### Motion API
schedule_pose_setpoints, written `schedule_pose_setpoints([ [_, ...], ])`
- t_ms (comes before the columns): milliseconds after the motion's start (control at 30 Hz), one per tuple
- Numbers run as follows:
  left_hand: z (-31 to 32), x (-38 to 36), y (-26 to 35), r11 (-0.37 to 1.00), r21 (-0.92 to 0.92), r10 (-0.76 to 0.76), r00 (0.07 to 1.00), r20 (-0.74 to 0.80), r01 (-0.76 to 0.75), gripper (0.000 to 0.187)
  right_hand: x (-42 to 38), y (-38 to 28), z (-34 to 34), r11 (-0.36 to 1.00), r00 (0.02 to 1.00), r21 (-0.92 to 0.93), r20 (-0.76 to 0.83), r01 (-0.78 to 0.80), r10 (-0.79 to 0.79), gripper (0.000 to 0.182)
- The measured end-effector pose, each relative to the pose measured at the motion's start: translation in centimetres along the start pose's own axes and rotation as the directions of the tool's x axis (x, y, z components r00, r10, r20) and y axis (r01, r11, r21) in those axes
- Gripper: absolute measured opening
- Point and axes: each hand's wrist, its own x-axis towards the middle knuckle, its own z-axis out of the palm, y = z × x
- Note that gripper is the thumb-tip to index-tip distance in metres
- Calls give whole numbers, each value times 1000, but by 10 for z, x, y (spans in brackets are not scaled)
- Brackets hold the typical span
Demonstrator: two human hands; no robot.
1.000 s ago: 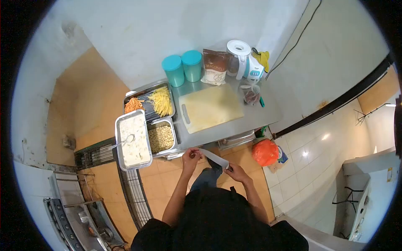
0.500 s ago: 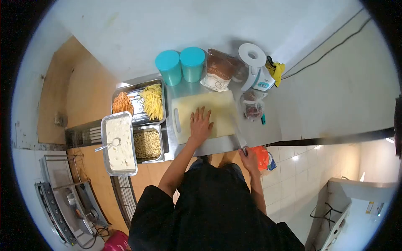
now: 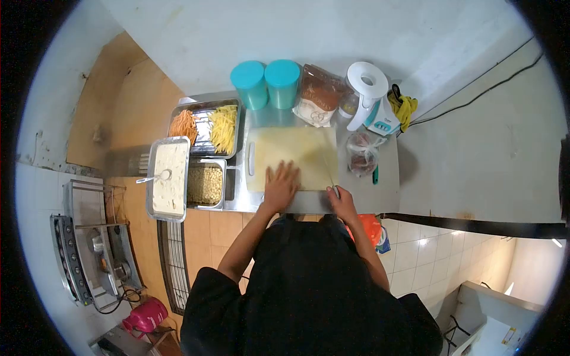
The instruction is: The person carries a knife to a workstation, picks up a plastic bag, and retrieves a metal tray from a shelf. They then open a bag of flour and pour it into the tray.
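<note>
Bright light glares off floor tiles [image 3: 409, 261], the left hand [image 3: 281, 186] looks blurred, and dark edges bow.

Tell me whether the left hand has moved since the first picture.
Yes: forward; the left hand has gone from the near edge of the counter to over the cutting board.

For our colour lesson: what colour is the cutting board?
The cutting board is pale yellow; best view: head.
</note>
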Motion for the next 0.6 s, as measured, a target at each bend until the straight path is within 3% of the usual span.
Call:
schedule_pose_setpoints([
  [33,0,8,-1,1000,2,-6,1000,0,6,51,0,5,0,1000,1000,0,6,3,-3,43],
  [100,5,24,-2,945,12,-316,924,-215,326,52,-2,16,-1,996,997,-30,9,81,-81,44],
  [167,21,32,19,909,25,-396,880,-261,416,49,-10,21,-3,1000,998,25,69,3,-4,43],
  [200,30,33,28,989,-122,-99,978,-182,78,45,-13,26,-4,994,991,78,117,-76,66,43],
  [233,39,33,36,923,-284,221,963,-156,-258,41,-16,34,-1,995,989,72,132,-75,65,43],
  [267,37,31,47,927,-284,208,966,-157,-246,41,-15,52,6,994,999,101,31,-47,44,41],
  [300,32,28,58,847,-378,351,927,-132,-374,39,-14,52,8,991,997,131,-75,-15,25,39],
  [333,27,26,65,736,-472,489,863,-122,-484,36,-15,55,2,991,997,131,-70,-16,26,39],
  [367,24,30,57,736,-474,490,863,-120,-484,36,-21,40,-10,997,998,65,-41,-44,47,40],
  [433,18,40,27,875,-426,146,963,-225,-232,39,-34,35,-15,996,996,0,-16,-91,91,42],
  [500,10,52,3,957,-284,-156,919,-362,51,44,-38,39,-16,991,990,1,-41,-133,133,41],
  [567,8,64,-14,927,-32,-347,824,-447,373,50,-45,42,-7,996,991,50,-110,-77,82,38],
  [600,15,72,-20,928,-34,-347,827,-443,371,50,-49,48,-1,995,983,100,-180,-10,28,37],
])
